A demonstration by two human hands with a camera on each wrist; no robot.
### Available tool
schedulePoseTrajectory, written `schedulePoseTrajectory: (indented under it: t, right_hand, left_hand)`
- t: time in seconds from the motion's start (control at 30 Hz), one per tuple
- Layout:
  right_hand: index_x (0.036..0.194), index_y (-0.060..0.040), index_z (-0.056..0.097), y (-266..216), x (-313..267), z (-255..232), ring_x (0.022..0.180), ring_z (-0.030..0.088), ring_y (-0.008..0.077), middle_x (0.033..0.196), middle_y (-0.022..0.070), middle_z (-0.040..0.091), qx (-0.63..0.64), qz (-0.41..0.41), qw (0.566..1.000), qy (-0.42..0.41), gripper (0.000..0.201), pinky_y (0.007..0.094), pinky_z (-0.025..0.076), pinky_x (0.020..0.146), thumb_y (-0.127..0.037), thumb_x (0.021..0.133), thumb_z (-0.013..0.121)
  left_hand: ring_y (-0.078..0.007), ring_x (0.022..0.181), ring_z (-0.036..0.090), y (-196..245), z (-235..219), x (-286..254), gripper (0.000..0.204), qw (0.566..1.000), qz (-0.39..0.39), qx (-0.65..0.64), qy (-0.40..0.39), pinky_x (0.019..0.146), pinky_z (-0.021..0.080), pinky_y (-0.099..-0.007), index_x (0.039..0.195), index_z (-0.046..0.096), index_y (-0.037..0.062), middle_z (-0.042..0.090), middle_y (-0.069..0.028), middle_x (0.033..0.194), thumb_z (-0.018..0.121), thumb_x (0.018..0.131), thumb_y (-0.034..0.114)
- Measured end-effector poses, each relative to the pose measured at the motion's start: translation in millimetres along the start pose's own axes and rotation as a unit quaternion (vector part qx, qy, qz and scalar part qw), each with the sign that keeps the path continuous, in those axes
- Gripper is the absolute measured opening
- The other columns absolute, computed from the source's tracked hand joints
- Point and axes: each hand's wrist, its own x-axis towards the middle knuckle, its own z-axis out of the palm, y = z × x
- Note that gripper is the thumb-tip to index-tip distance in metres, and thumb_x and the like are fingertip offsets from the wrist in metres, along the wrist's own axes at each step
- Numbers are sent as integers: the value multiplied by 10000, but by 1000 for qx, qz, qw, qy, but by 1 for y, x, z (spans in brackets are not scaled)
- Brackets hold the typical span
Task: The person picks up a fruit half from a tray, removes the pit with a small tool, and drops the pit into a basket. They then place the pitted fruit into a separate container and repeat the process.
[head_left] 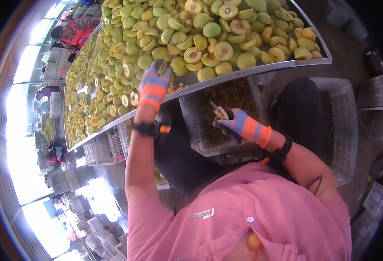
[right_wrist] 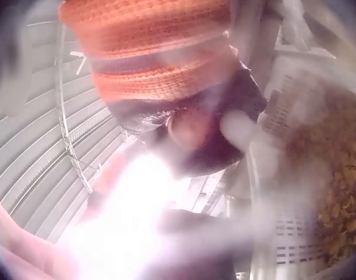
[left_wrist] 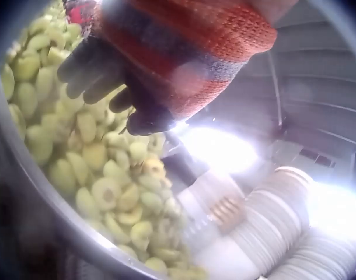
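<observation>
Halved green-yellow stone fruit (head_left: 223,51), some with brown pits or pit hollows showing, lies heaped on a metal-rimmed table (head_left: 261,69). My left hand (head_left: 155,85), in an orange and grey striped glove with dark fingertips, is over the fruit at the table's near edge. In the left wrist view the gloved fingers (left_wrist: 96,81) are spread and slightly bent, with nothing seen between them. My right hand (head_left: 245,125), gloved alike, grips a small wooden-handled knife (head_left: 220,112) whose narrow metal tip points up and left. In the right wrist view, glare and the glove hide most of it.
Below the right hand stands a plastic crate (head_left: 195,130) with small brownish-yellow pieces inside. Another pale crate (head_left: 348,130) is beside my knee. Stacked crates (head_left: 100,150) stand under the table's left part. A person in a red apron (head_left: 80,37) is across the table.
</observation>
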Motion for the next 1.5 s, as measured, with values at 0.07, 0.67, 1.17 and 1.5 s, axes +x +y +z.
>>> schedulePoseTrajectory:
  t: [0.07, 0.67, 1.17, 1.5]
  right_hand:
    - [986, -58, 612, -4, -1, -5, 479, 514, 103, 641, 25, 581, 15, -11, 1000, 18, 227, 268, 406, 421, -238, 859, 669]
    - [1113, -6, 634, -36, -4, -4, 808, 570, 111, 911, 85, 684, -62, -234, 968, 59, 295, 295, 473, 743, -127, 845, 653]
    - [1000, -8, 640, -49, -3, -25, 801, 641, 231, 905, 114, 681, -117, -357, 901, 217, 252, 321, 502, 725, -174, 814, 678]
    - [1066, -20, 621, -39, -4, -9, 869, 656, 265, 933, 112, 684, -235, -362, 886, 171, 317, 361, 510, 760, -197, 810, 681]
  left_hand:
    - [-317, 1151, 556, -3, 41, 30, 650, 996, 33, 79, -17, 956, 450, -371, 1292, 505, 8, 586, -196, 1224, 687, 791, 380]
    - [-203, 855, 650, 44, 32, -90, 487, 889, 53, -456, -15, 754, 521, -299, 1115, 524, -8, 655, -122, 972, 782, 733, 150]
    - [-204, 909, 633, 81, 67, -108, 330, 762, -62, -642, -66, 792, 515, -311, 1106, 573, -16, 652, -107, 1039, 643, 786, -47]
    - [-223, 781, 637, 82, 84, -110, 258, 787, -87, -609, 46, 701, 509, -307, 1029, 582, 25, 645, -108, 911, 661, 784, 44]
